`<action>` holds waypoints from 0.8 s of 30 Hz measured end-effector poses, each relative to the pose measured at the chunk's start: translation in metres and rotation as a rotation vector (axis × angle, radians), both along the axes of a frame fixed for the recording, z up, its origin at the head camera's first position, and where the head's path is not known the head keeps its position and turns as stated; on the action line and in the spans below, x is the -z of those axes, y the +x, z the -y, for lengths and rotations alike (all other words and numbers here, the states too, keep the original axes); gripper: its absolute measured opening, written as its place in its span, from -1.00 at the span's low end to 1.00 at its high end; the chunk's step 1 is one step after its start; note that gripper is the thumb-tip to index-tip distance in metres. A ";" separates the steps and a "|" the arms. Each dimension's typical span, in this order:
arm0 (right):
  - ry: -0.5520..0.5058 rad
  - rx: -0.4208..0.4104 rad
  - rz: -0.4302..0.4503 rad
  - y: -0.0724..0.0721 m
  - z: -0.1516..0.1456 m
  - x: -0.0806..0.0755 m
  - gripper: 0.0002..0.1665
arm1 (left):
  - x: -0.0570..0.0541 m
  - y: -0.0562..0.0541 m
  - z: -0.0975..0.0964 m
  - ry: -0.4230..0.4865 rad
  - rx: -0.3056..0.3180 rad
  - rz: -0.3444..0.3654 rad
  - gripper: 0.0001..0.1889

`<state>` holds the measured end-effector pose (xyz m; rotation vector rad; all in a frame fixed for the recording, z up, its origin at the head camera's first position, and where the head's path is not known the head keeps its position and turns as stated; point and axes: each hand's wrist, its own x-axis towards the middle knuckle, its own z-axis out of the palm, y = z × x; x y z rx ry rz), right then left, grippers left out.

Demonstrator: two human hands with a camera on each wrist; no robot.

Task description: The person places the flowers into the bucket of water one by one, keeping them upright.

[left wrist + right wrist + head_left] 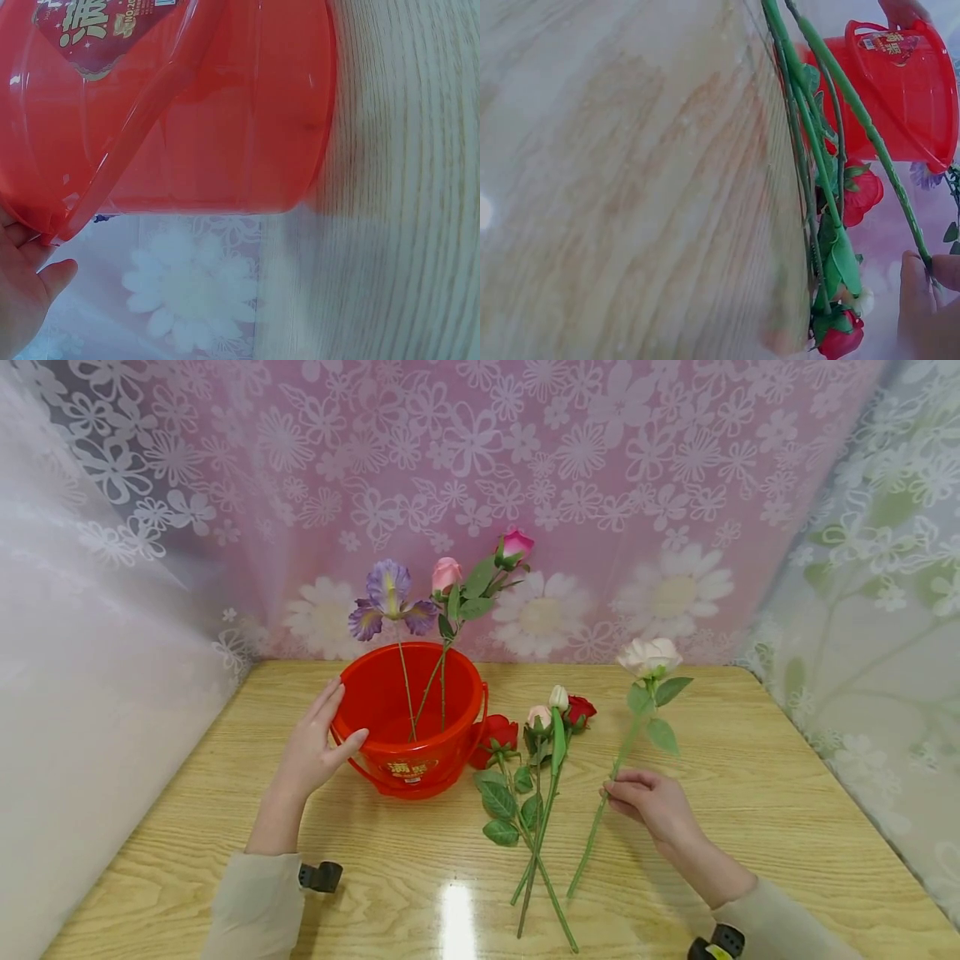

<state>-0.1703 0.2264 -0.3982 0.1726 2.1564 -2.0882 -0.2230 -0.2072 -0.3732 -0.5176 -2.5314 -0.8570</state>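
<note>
My right hand (654, 807) pinches the green stem of a white rose (649, 658) between thumb and fingers. The rose leans with its bloom up and away, its stem end low over the table. In the right wrist view the fingers (915, 294) close round that stem. My left hand (313, 752) rests against the left rim of a red bucket (420, 768), fingers fairly straight and thumb apart. Inside the bucket stand a purple iris (389, 597), a light pink rose (447, 574) and a deep pink rose (515, 547).
Between bucket and right hand several flowers lie on the wooden table (787, 793): a red rose (498, 733), a pale pink rose (538, 718), a white tulip (558, 697) and a dark red rose (580, 711). A floral curtain (570, 485) hangs behind.
</note>
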 end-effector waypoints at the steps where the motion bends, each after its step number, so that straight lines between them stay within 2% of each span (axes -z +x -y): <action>1: 0.011 -0.005 -0.004 0.000 0.001 -0.001 -0.54 | 0.000 0.000 0.000 -0.001 -0.001 0.001 -0.24; 10: -0.016 0.002 -0.027 -0.004 0.011 -0.010 -0.60 | 0.000 0.000 0.001 0.002 -0.002 0.011 -0.25; 24: -0.004 -0.029 -0.062 -0.011 0.038 -0.016 -0.56 | 0.001 0.000 0.000 0.016 0.008 0.009 -0.24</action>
